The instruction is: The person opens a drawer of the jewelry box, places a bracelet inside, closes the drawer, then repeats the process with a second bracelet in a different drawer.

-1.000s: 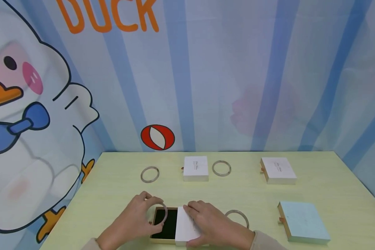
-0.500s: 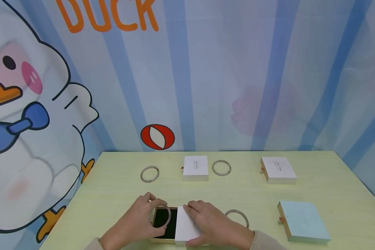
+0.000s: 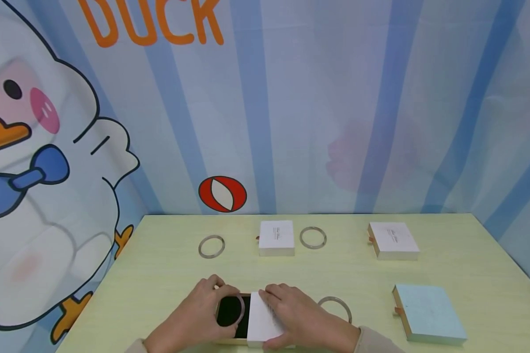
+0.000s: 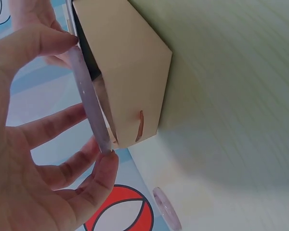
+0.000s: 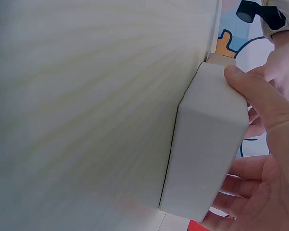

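Observation:
My left hand (image 3: 196, 314) pinches a pale greyish bangle (image 4: 90, 103) between thumb and fingers, tilted on edge above a pulled-out box drawer (image 3: 229, 341). The drawer is tan outside with a dark lining, and a small ribbon tab (image 4: 140, 126) shows on its end in the left wrist view. Joined to it on the right is a white box sleeve (image 3: 259, 323), which my right hand (image 3: 298, 314) grips, thumb on the near side and fingers over the top and far side. Another bangle (image 3: 335, 298) lies partly hidden behind the right wrist.
Two more bangles lie farther back, a left bangle (image 3: 209, 256) and a middle bangle (image 3: 313, 247). A closed white box (image 3: 277, 238) stands between them, another white box (image 3: 393, 240) back right, a light blue box (image 3: 430, 314) front right. A printed curtain backs the pale yellow table (image 3: 159, 264).
My left hand has shifted slightly right and down, bringing the bangle farther over the dark-lined drawer. The right hand and the white sleeve keep their place.

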`<action>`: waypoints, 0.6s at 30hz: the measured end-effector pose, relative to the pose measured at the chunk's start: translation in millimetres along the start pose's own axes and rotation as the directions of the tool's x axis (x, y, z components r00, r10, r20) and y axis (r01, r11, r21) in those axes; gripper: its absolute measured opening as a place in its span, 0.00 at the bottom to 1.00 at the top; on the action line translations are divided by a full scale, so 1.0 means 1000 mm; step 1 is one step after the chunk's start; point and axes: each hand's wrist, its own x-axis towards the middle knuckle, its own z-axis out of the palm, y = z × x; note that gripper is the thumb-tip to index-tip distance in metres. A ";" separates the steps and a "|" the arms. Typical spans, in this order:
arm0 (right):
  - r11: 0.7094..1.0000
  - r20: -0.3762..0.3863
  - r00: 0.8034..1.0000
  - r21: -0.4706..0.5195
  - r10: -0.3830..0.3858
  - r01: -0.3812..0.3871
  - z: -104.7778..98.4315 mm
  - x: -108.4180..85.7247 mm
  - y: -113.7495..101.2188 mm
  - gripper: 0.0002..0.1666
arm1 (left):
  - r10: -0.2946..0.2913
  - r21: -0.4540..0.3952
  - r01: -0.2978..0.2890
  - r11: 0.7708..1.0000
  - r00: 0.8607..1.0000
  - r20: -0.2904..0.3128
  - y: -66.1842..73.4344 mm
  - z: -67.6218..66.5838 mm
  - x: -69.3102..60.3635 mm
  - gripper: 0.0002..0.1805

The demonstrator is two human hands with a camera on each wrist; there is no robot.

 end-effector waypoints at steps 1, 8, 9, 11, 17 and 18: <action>1.000 0.001 1.000 0.003 0.001 -0.001 0.000 0.000 0.000 0.56 | -0.002 -0.002 0.002 1.000 1.000 0.003 0.000 0.000 0.000 0.28; 1.000 0.019 1.000 0.018 0.015 -0.015 -0.001 0.000 0.000 0.56 | -0.009 -0.018 0.010 1.000 1.000 0.019 0.001 0.002 0.001 0.29; 1.000 0.019 1.000 0.016 0.014 -0.014 -0.001 0.000 0.000 0.56 | -0.010 -0.017 0.011 1.000 1.000 0.022 0.001 0.003 0.001 0.29; 1.000 0.014 1.000 0.013 0.011 -0.011 -0.001 0.000 0.000 0.56 | -0.009 -0.012 0.009 1.000 1.000 0.025 0.001 0.003 0.001 0.29; 1.000 0.004 1.000 0.015 -0.003 0.003 -0.002 -0.001 0.000 0.56 | -0.013 0.003 0.012 1.000 0.999 0.041 0.003 0.004 0.002 0.30; 1.000 0.006 1.000 0.016 -0.004 0.004 -0.002 -0.001 0.000 0.56 | -0.011 0.004 0.011 1.000 0.999 0.041 0.003 0.005 0.002 0.30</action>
